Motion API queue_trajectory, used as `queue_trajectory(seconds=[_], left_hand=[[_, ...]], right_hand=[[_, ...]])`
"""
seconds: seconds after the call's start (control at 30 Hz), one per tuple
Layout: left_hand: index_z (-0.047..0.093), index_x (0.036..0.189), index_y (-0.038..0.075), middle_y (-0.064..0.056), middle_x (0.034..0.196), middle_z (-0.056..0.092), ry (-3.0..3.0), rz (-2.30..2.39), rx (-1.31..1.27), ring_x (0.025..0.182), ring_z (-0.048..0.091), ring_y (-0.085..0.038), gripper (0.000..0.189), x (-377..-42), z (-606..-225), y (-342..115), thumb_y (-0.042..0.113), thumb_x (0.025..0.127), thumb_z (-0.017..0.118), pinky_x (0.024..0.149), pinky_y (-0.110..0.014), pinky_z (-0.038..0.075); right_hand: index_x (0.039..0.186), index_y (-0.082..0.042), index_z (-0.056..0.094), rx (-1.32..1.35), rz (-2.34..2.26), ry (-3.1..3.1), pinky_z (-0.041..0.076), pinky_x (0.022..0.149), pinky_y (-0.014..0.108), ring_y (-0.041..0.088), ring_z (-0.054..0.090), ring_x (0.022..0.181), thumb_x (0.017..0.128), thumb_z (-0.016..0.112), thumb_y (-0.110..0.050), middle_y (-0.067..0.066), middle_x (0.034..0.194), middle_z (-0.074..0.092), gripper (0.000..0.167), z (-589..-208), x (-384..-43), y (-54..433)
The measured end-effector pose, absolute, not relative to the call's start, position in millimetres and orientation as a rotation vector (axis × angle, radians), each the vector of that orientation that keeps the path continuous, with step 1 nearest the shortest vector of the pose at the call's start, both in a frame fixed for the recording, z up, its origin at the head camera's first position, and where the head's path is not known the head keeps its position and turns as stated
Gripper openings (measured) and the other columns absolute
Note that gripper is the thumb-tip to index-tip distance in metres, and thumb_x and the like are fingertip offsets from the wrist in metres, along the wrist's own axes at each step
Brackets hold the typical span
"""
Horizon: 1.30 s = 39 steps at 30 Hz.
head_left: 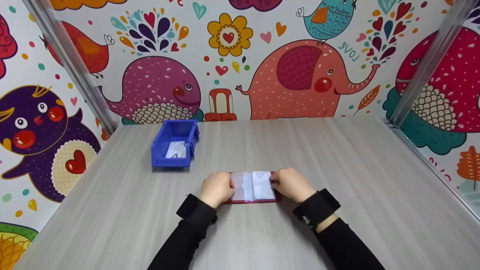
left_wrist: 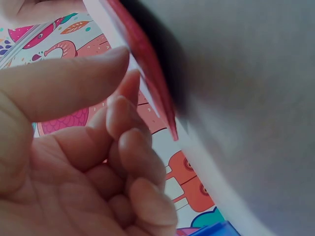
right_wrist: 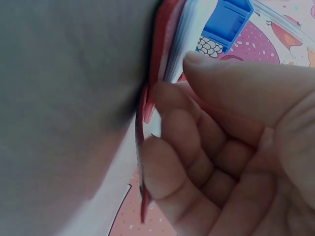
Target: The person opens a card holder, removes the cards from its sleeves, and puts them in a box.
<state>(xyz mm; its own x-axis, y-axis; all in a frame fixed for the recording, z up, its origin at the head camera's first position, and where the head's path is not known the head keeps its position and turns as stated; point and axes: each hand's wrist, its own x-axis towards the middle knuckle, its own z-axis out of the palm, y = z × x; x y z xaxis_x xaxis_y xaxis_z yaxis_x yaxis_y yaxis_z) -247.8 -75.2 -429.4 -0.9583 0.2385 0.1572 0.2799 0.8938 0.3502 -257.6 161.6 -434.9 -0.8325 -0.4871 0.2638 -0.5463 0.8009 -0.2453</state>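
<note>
A: Where is the booklet (head_left: 250, 187)?

B: It lies open on the counter (head_left: 250, 236), its red cover (left_wrist: 146, 56) underneath and its pale pages (head_left: 263, 185) facing up.

A: And the hands?

B: The left hand (head_left: 216, 188) is at the booklet's left edge, the right hand (head_left: 293, 183) at its right edge. Each grip is narrow, fingers curled, and each seems to hold the booklet by that edge. How firmly, I cannot tell.

A: Anything else nearby?

B: A blue bin (head_left: 170, 162), beyond the booklet and to its left, with some white papers (head_left: 176, 149) inside.

A: Which step do you take this to be?

B: Holding the booklet spread so its pages show, I'd judge.

A: And what would the next move call for?

B: My guess: one hand steadying the booklet's cover while the other lifts a single page lightly, since the pages look thin and could come up together.
</note>
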Motion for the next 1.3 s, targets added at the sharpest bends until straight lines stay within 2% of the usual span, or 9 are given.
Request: queue_trajectory(seconds=[0.23, 0.43, 0.63, 0.9, 1.3], left_hand=[[0.065, 0.064, 0.012, -0.001, 0.069, 0.062, -2.948, -0.552, -0.403, 0.067, 0.061, -0.027, 0.012, -247.5, -428.9, -75.0, 0.002, 0.069, 0.070, 0.058, -0.041, 0.048], [0.067, 0.062, 0.013, -0.001, 0.070, 0.064, -2.947, -0.544, -0.386, 0.069, 0.063, -0.028, 0.013, -248.0, -429.8, -74.2, 0.003, 0.070, 0.070, 0.058, -0.043, 0.049], [0.067, 0.062, 0.013, -0.001, 0.069, 0.064, -2.949, -0.549, -0.388, 0.069, 0.063, -0.028, 0.013, -248.3, -429.9, -74.1, 0.003, 0.069, 0.071, 0.059, -0.042, 0.049], [0.066, 0.062, 0.013, -0.001, 0.069, 0.063, -2.960, -0.551, -0.382, 0.069, 0.062, -0.027, 0.013, -247.6, -429.3, -75.0, 0.003, 0.068, 0.070, 0.058, -0.042, 0.048], [0.066, 0.060, 0.014, 0.000, 0.067, 0.062, -2.936, -0.571, -0.403, 0.065, 0.060, -0.026, 0.014, -248.3, -430.7, -76.2, 0.002, 0.066, 0.069, 0.056, -0.041, 0.047]], right_hand=[[0.091, -0.003, 0.077, 0.718, 0.609, -2.762, 0.052, 0.068, 0.040, 0.020, 0.063, 0.074, 0.083, 0.074, -0.001, 0.008, 0.087, 0.073, 0.010, -432.1, -260.7, 164.1], [0.100, -0.004, 0.078, 0.648, 0.615, -2.820, 0.051, 0.066, 0.039, 0.019, 0.060, 0.072, 0.083, 0.076, -0.003, 0.009, 0.090, 0.073, 0.017, -431.8, -263.8, 162.7], [0.093, -0.004, 0.078, 0.644, 0.650, -2.843, 0.047, 0.064, 0.035, 0.017, 0.054, 0.066, 0.083, 0.076, -0.003, 0.005, 0.079, 0.069, 0.010, -432.4, -269.1, 159.5], [0.092, -0.003, 0.077, 0.657, 0.629, -2.870, 0.048, 0.067, 0.035, 0.017, 0.055, 0.069, 0.085, 0.074, -0.004, 0.005, 0.081, 0.069, 0.008, -430.7, -274.6, 157.4], [0.088, -0.002, 0.074, 0.745, 0.574, -2.855, 0.040, 0.060, 0.032, 0.016, 0.045, 0.063, 0.084, 0.074, -0.004, 0.001, 0.067, 0.056, 0.005, -429.6, -276.9, 157.6]])
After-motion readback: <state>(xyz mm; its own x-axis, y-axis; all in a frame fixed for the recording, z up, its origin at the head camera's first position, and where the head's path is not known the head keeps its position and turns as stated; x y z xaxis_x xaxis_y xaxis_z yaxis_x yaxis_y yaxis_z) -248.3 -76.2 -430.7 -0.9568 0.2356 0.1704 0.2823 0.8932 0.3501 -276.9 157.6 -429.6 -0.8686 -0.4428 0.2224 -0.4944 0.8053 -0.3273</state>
